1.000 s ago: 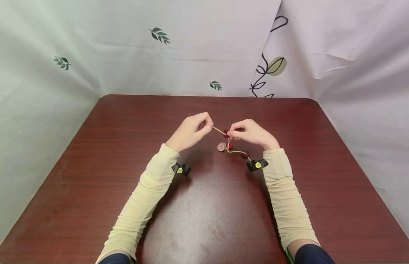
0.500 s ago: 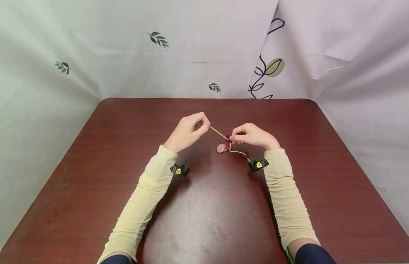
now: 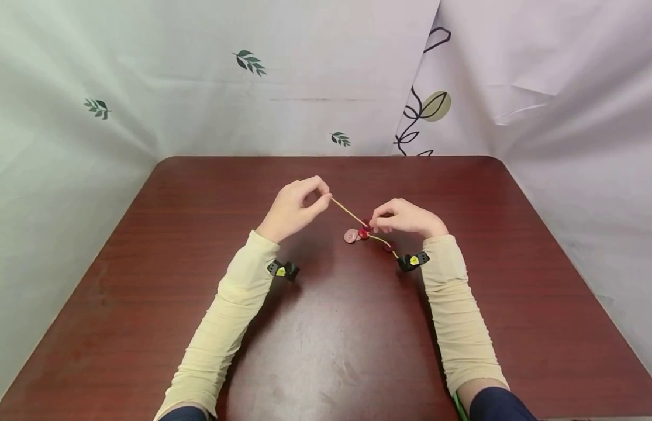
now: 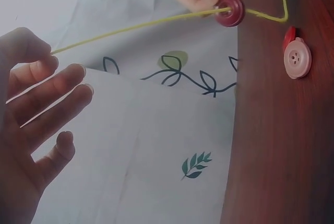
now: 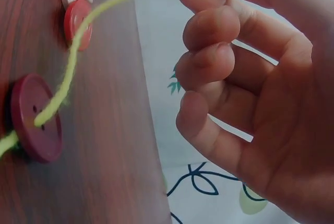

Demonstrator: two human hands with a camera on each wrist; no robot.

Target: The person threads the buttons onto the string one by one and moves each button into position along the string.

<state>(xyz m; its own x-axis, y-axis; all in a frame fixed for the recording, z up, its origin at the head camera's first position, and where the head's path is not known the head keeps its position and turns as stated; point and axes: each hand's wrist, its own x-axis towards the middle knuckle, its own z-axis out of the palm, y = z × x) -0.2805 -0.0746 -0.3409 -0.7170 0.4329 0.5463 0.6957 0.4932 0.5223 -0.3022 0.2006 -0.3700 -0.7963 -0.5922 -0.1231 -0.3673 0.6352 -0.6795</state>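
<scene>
My left hand (image 3: 296,206) pinches the end of a yellow cord (image 4: 135,27) between thumb and forefinger, its other fingers loosely spread. The cord runs taut to a dark red button (image 4: 230,10) and passes through it. My right hand (image 3: 407,217) pinches that button at its edge, above the table. From there the cord slopes down to a second dark red button (image 5: 36,118), threaded on it and standing on edge on the table. Between the hands lie a bright red button (image 3: 363,234) and a pink button (image 4: 297,58); several pink ones show in the right wrist view.
A dark red-brown wooden table (image 3: 315,327) spreads beneath both arms. Pale cloth (image 3: 199,88) printed with leaves hangs behind and beside it. Black wrist cameras (image 3: 283,270) sit low inside each wrist.
The left hand has drawn slightly left, and the right hand has moved slightly down and right with its button. The cord length between them has grown longer.
</scene>
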